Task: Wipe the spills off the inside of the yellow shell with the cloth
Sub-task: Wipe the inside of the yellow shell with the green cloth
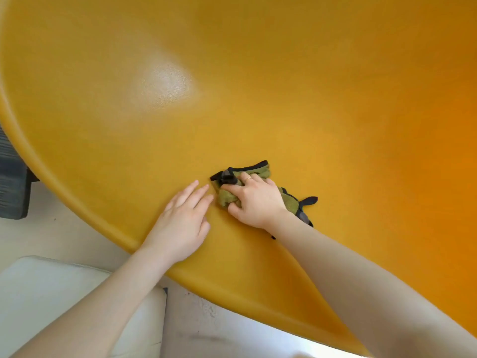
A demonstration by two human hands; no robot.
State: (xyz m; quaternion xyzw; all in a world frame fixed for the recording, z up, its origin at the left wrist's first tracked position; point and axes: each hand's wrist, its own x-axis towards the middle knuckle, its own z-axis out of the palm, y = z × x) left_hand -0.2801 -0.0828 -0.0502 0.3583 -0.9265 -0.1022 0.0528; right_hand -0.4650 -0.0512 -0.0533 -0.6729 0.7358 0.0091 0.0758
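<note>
Two bare forearms reached in from the lower edge over a pale floor (64, 236) and a white cushion (51, 293). The left hand (180, 223) lay flat, fingers straight and close together, just inside the yellow shell's (258, 86) rounded rim. Just beside it, the right hand (254, 200) curled around a bunched green, black-edged cloth (258, 171), pressing it against the glossy, pebbled inner surface; a dark ribbed object (13, 177) stood at the left edge.

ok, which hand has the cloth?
The right hand: its fingers curl round the green cloth. The left hand lies flat on the yellow shell.
</note>
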